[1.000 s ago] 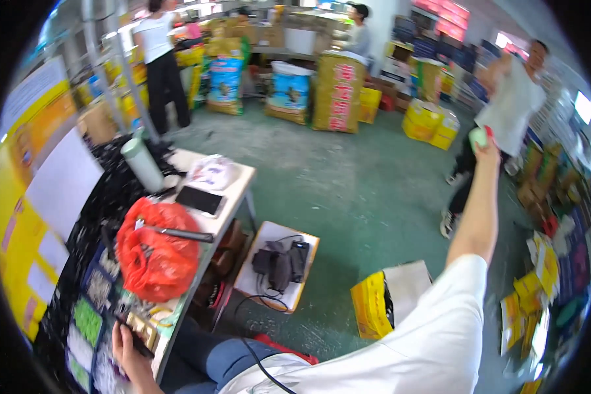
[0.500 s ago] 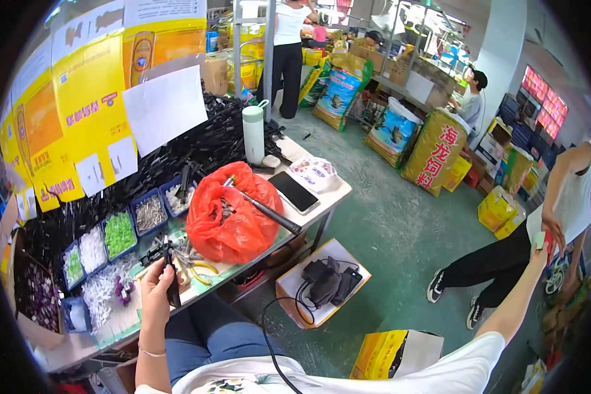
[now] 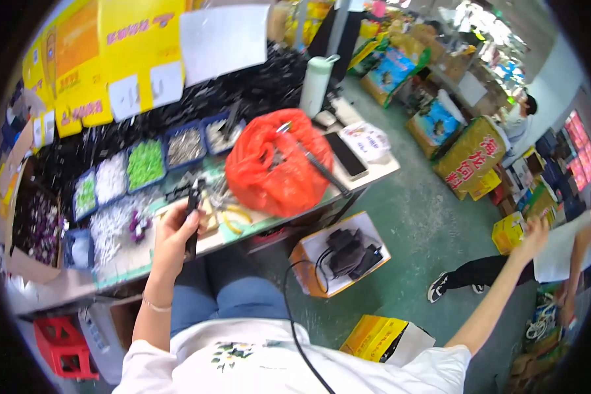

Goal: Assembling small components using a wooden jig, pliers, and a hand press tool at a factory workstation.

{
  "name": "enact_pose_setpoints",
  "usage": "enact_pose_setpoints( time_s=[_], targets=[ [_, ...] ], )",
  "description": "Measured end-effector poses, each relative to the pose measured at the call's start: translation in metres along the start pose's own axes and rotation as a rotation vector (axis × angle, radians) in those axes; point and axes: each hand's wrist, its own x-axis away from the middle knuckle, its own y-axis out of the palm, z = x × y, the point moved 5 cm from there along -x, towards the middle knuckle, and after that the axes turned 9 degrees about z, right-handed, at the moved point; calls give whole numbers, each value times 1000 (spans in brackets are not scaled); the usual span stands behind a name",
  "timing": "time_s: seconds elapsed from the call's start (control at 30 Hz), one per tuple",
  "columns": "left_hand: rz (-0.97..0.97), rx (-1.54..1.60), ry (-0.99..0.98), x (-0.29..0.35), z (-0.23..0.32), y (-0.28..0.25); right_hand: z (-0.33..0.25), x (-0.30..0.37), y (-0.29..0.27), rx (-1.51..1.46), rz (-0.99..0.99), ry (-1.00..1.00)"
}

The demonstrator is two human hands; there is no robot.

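The black tool [image 3: 192,220] was a slim, dark, rod-like thing, probably stiff and light, easy to carry in one fist; its kind could not be made out. The left hand [image 3: 176,240] was closed around its lower half, fingers wrapped, which looked the sound place to grip, since the upper end stood free. Its long axis ran nearly upright in the head view, tilted slightly, the top end pointing toward the bins [image 3: 144,163] at the back of the table [image 3: 374,172]. It was held above the table's near edge, beside some yellow-handled pliers [image 3: 233,220].

Just right of it lay an orange bag [image 3: 272,171], soft and crumpled, with a long metal rod [image 3: 312,157] across its top. A phone [image 3: 346,155] lay near the table's right corner, a pale bottle [image 3: 316,85] stood at the back edge.

The right hand [image 3: 534,236] was stretched far out to the right, away from the table, fingers spread and empty so far as could be seen, toward another person holding a white sheet [image 3: 561,253].
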Motion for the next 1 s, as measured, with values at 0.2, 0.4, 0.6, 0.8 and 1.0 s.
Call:
enact_pose_setpoints(
  time_s=[0.2,0.4,0.6,0.8,1.0],
  targets=[
    [41,147,-92,-21,-41,-45,-192,349,199,-65,-1165,192],
    [56,187,-109,-5,-48,-75,-248,549,247,-225,-1635,-149],
    [95,168,-150,2,-60,-87,-255,613,264,75,-1655,-516],
    [83,117,-62,0,-60,-89,-248,622,256,82,-1516,-632],
    [167,87,130,3,-40,-103,-276,591,240,-237,-1485,-230]
  ],
)
